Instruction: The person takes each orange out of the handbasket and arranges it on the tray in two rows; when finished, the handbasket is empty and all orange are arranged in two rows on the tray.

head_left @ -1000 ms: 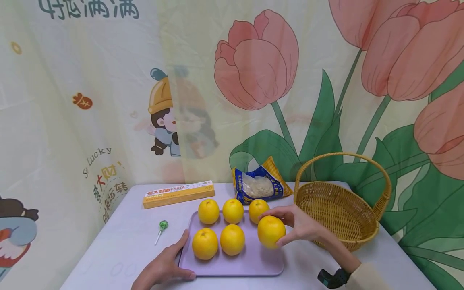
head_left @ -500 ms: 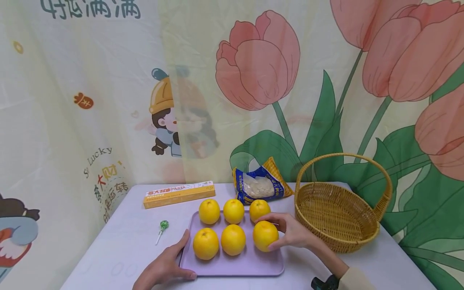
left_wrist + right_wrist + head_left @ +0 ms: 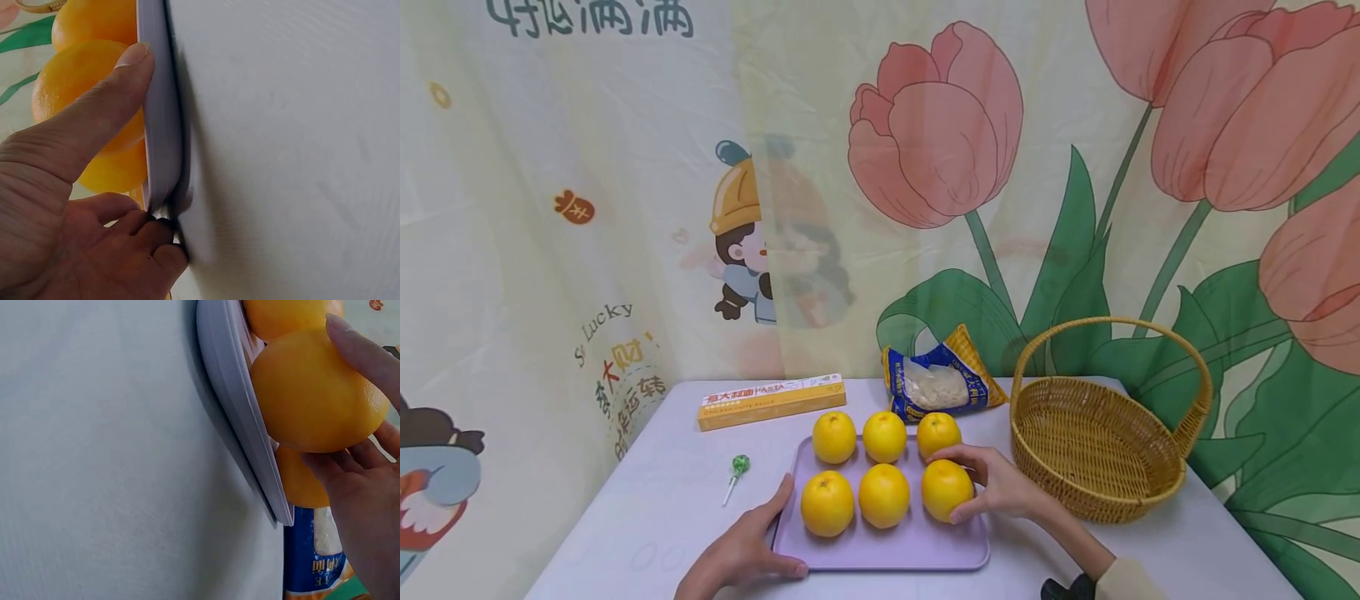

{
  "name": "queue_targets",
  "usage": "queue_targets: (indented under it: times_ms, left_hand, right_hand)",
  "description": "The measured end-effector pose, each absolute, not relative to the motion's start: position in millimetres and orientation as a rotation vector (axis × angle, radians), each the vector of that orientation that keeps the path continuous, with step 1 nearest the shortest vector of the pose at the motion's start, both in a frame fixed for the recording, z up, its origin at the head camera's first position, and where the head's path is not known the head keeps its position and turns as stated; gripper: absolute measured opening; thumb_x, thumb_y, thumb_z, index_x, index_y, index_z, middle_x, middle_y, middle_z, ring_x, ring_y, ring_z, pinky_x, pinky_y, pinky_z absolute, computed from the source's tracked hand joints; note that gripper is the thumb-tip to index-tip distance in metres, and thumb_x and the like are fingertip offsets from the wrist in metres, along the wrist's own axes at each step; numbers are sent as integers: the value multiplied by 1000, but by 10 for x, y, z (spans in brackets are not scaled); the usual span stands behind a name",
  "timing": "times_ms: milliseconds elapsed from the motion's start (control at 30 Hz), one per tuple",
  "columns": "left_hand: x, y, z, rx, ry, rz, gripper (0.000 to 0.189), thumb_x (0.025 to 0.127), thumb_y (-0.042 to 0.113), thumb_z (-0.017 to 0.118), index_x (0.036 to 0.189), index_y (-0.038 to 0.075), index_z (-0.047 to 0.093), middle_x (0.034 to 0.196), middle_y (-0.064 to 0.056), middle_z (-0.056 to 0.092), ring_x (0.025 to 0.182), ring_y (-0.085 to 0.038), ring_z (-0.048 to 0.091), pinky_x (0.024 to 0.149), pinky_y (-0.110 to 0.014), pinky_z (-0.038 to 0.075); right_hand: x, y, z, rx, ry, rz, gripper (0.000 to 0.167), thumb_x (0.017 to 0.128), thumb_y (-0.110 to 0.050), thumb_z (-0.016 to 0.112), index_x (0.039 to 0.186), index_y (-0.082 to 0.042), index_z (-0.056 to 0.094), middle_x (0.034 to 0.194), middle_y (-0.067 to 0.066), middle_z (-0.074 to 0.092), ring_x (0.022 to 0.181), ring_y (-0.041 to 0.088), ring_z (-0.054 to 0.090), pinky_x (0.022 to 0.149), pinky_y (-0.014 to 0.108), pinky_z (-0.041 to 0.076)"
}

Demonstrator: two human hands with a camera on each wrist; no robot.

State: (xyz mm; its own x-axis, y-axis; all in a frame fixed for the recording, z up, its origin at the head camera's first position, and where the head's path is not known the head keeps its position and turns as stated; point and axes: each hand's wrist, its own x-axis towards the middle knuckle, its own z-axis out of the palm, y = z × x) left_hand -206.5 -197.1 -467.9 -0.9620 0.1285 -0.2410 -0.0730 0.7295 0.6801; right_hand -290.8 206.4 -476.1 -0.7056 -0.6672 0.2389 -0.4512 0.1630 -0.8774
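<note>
A lilac tray holds several oranges in two rows. My right hand grips the front-right orange between thumb and fingers, low over the tray beside the front-middle orange. The right wrist view shows this orange large, thumb on one side and fingers on the other. At the tray's left side, my left hand holds the edge, thumb at the front corner. The left wrist view has the thumb lying along the tray rim, with the other fingers bent at its edge.
An empty wicker basket with a tall handle stands right of the tray. Behind the tray lie a blue and yellow bag and a pasta box. A green lollipop lies to the left on the white table.
My right hand has moved left and lowered its orange toward the tray, into line with the front row. The left hand keeps its place at the tray edge.
</note>
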Motion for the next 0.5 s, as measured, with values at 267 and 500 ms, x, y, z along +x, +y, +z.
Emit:
queue_targets:
  times_ms: [267,500]
  left_hand:
    - [-1997,-2023,-4468,151,2668,1121,123,76,31,100,171,6,26,170,-29,35,152,-52,39,124,-70,32]
    - [-1895,-2070,-4083,376,2734,1143,105,92,34,87,171,6,24,172,-24,32,149,-54,44,120,-70,37]
  right_hand:
    - [-2916,2080,-4772,-1067,2253,-1542,78,82,-10,94,149,5,57,149,23,62,133,2,59,114,22,48]
    - [-2874,2131,-4664,-1103,2382,-1523,74,85,-12,93,147,6,58,147,26,63,139,35,60,118,45,49]
